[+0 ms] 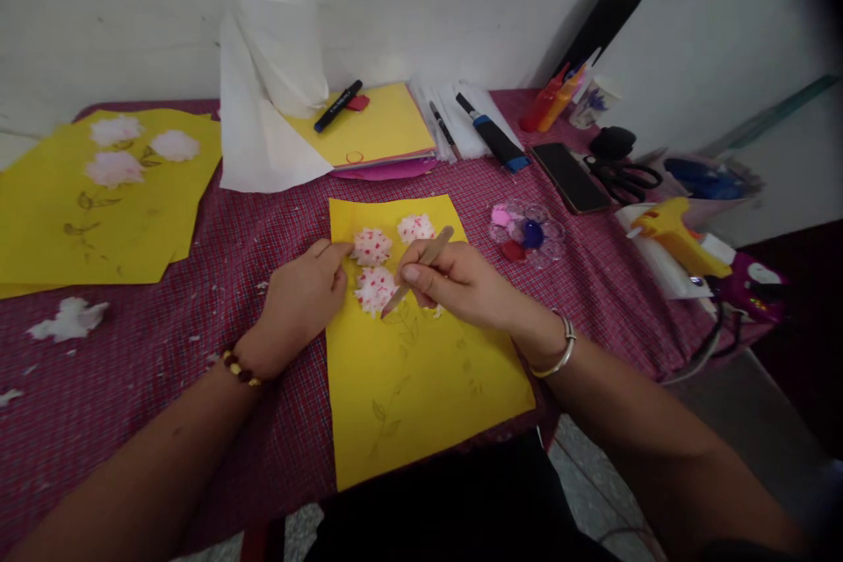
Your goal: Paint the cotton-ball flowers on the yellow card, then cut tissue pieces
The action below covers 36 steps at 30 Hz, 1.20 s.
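head | right hand pinches stick, slanting down-left to lower flower | left hand at sheet edge, grip unclear

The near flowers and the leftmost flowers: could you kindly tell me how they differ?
The near flowers carry red specks, while the leftmost flowers look plain pale pink. The near flowers have the right hand beside them, holding a stick; the leftmost flowers have no hand near. Both look fluffy and sit on yellow paper.
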Each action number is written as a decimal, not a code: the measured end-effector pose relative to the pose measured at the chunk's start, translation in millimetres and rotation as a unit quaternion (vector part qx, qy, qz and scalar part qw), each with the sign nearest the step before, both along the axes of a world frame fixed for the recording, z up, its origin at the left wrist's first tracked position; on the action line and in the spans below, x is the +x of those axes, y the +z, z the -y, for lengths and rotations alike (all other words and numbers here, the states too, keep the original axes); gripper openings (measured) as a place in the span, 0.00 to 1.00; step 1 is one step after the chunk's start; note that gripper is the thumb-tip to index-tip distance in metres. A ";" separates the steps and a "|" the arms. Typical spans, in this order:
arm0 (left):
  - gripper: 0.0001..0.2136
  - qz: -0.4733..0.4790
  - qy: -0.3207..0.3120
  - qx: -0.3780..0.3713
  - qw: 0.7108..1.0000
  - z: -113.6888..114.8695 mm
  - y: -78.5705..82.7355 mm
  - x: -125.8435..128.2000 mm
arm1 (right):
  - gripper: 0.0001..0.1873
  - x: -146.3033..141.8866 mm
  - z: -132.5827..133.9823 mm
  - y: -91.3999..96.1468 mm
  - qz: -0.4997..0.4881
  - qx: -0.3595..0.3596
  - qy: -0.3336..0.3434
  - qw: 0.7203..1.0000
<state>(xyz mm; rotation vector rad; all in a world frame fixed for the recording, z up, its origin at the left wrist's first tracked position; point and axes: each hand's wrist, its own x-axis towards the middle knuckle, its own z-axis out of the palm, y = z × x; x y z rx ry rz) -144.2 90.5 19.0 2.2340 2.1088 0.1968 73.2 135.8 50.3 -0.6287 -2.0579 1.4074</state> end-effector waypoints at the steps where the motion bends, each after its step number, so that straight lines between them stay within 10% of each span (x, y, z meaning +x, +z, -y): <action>1: 0.19 0.002 0.000 0.001 1.000 0.0 -0.1 0.0 | 0.17 -0.4 0.5 0.3 0.011 0.021 0.001 1.000; 36: 0.19 0.002 0.000 0.004 1.000 -0.1 0.0 -0.3 | 0.18 -4.4 3.4 -0.5 0.061 0.095 -0.039 0.993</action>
